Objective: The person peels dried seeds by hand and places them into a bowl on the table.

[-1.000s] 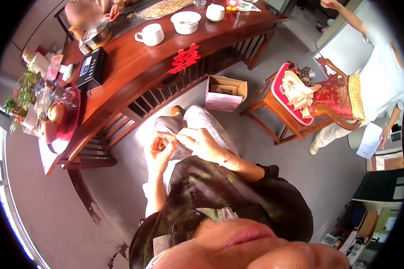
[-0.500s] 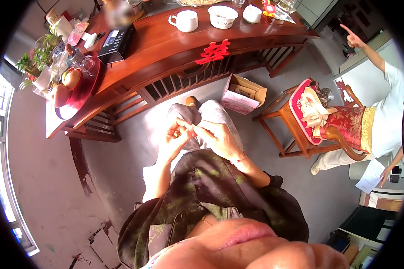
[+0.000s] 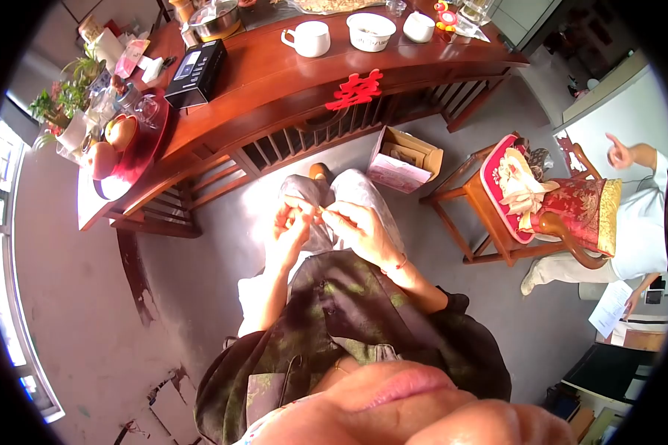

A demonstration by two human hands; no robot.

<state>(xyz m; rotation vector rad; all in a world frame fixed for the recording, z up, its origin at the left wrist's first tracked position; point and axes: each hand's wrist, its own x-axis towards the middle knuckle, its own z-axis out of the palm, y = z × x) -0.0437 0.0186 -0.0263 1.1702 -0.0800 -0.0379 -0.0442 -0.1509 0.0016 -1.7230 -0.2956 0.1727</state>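
My left hand is closed in a pinch above my lap, with strong light falling on it. Close beside it, my right hand is pinched too, a red cord round its wrist. The fingertips of both hands nearly meet; something tiny may sit between them, too small to name. Under the hands are my light patterned trousers, and a brown shoe shows past the knees.
Ahead stands a curved wooden table with a mug, a white tub, a black box and a red fruit tray. An open carton lies on the floor. At right are a wooden chair and another person holding paper.
The other person's raised arm has dropped and drawn back. My hands stay together, the fingers shifting slightly. The blur at the table's far left is gone, showing a metal bowl.
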